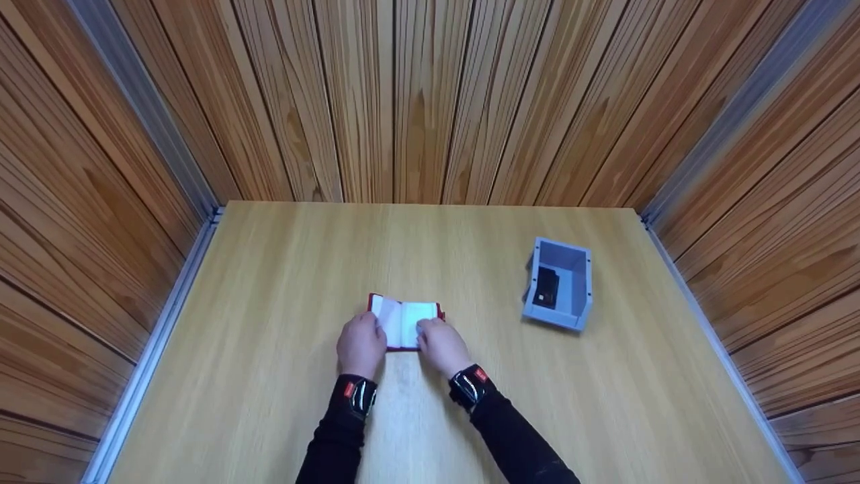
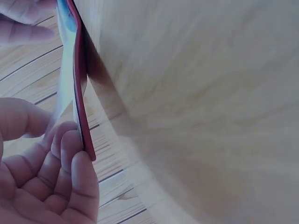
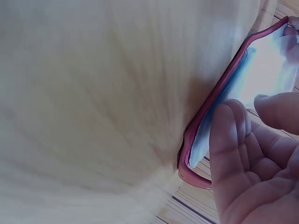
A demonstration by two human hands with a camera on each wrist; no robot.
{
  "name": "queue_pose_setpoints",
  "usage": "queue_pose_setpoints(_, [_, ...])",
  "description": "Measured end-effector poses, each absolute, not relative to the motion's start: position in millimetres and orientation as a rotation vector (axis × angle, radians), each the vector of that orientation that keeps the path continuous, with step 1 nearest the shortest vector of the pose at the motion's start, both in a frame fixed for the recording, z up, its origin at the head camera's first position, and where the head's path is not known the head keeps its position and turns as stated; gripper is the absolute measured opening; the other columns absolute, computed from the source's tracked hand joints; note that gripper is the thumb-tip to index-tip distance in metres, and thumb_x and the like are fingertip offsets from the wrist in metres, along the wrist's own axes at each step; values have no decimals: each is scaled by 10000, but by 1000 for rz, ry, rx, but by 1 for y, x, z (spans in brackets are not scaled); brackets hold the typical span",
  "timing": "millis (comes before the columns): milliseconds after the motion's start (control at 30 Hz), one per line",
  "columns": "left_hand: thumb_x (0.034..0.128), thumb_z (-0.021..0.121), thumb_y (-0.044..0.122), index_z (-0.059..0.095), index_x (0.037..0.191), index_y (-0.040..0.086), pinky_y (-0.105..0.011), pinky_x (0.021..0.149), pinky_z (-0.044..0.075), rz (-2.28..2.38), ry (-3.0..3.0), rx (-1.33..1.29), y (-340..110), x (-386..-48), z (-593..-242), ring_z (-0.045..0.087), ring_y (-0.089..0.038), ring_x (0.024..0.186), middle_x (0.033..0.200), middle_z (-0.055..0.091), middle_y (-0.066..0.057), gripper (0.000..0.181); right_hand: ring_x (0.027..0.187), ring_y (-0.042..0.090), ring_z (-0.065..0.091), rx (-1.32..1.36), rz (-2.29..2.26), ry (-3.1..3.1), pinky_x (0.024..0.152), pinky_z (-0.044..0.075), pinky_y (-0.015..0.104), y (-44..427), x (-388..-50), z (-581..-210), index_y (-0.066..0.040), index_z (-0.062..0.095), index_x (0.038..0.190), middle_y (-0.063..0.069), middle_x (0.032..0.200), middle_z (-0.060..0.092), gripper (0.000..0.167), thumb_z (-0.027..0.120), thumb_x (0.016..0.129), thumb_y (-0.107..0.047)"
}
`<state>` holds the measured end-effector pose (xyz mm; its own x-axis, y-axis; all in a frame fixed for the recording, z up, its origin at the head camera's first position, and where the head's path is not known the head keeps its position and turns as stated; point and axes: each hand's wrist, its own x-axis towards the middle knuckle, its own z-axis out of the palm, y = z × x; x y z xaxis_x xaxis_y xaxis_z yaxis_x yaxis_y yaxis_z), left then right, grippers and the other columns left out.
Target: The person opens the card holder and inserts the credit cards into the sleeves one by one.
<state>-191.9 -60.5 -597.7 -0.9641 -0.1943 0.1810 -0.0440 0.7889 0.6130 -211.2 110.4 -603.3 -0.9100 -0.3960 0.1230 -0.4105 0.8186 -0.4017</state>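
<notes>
Open red-covered booklet between left hand and right hand

I watch the left hand grip a red-covered booklet. Beyond it shows the table edge.

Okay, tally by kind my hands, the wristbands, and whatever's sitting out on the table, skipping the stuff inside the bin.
Hands: 2, left hand and right hand
Black wristbands: 2, one per wrist
Open red-covered booklet: 1
Blue-grey bin: 1
Total: 6
</notes>
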Motion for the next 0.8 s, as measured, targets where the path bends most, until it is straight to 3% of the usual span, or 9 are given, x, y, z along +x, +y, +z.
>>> queue_pose_setpoints(233, [902, 661, 78, 659, 837, 5, -438, 621, 478, -889, -2763, 257, -67, -194, -599, 618, -302, 727, 759, 614, -99, 98, 802, 221, 604, 695, 592, -2934, 735, 504, 349, 109, -210, -603, -38, 703, 982, 68, 864, 621, 100, 674, 910, -102])
queue_pose_setpoints(533, [898, 703, 108, 640, 1034, -34, -450, 729, 478, -952, -2788, 354, -70, -199, -601, 598, -333, 873, 907, 615, -154, 206, 806, 224, 599, 707, 552, -2916, 740, 504, 351, 108, -210, -606, -41, 701, 975, 63, 861, 604, 98, 646, 927, -107])
queue_pose_setpoints(800, [930, 651, 58, 579, 993, -10, -455, 717, 490, -1101, -2779, 389, -73, -201, -603, 639, -330, 842, 872, 642, -134, 117, 790, 231, 591, 731, 528, -2901, 725, 500, 362, 108, -211, -606, -45, 691, 934, 63, 833, 589, 76, 643, 930, -105])
